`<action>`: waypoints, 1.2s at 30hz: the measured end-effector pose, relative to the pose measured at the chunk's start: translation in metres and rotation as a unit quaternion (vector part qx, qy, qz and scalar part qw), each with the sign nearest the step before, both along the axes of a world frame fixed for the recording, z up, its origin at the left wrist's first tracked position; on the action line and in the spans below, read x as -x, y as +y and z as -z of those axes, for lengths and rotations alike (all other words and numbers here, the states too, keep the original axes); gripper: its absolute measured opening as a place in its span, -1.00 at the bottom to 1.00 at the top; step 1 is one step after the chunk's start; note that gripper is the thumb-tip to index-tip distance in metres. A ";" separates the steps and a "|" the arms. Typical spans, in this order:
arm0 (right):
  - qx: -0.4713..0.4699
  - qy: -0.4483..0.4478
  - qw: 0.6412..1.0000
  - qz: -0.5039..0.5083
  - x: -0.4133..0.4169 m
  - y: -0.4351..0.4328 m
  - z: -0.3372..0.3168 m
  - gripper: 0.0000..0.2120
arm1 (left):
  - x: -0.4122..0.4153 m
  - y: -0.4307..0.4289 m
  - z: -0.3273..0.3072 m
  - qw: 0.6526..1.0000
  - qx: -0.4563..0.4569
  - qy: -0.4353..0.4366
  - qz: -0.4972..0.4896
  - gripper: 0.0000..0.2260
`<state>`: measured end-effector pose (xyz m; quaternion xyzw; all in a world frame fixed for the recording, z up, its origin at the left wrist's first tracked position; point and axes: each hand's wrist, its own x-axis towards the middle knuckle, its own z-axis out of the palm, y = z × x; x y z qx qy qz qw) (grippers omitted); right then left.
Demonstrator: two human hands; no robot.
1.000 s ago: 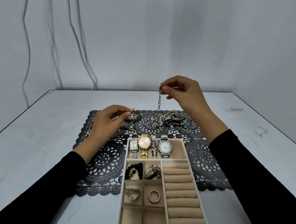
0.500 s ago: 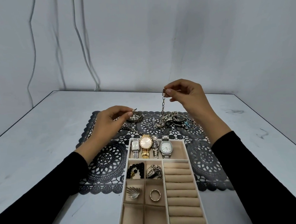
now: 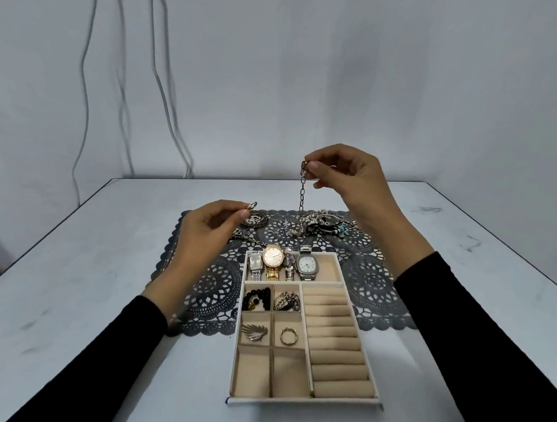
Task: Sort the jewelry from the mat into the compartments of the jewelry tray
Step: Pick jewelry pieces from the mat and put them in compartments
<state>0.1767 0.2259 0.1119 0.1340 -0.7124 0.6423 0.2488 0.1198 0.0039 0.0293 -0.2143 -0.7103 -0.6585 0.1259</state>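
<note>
Now: chain (image 3: 302, 193) held up over the mat (image 3: 210, 286), both hands occupied.
Head view: the chain's top end is pinched betw. thumb and forefinger of the right hand (image 3: 350, 180), above the far part of the mat. Its long axis hangs near vertical, and the lower end is lost in the tangled pile (image 3: 323, 222) just beyond the jewelry tray (image 3: 301, 400). A small ring-like piece (image 3: 251, 206) is pinched by the left hand (image 3: 203, 235), low over the mat's far-left part; whether it is joined to the chain can't be told. The tray lies toward the person from both hands, approx. centred betw. them, and two front-left compartments (image 3: 253, 374) are seen unfilled. Probably the chain must be drawn up clear of the pile before being carried back to the tray; the right hand is nearer to it.
</note>
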 end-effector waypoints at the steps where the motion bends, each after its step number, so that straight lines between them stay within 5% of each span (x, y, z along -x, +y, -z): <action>1: 0.003 0.005 1.000 -0.004 -0.005 -0.002 -0.001 -0.89 | -0.005 -0.001 -0.001 1.000 -0.009 -0.001 0.003 -0.89; 12: 0.003 0.024 0.999 -0.048 -0.054 -0.015 -0.004 -0.90 | -0.048 -0.012 0.001 0.999 -0.031 0.035 0.006 -0.89; 36: -0.101 -0.129 0.972 -0.167 -0.085 -0.011 0.057 -0.87 | -0.062 -0.016 0.013 0.998 -0.030 0.052 0.011 -0.87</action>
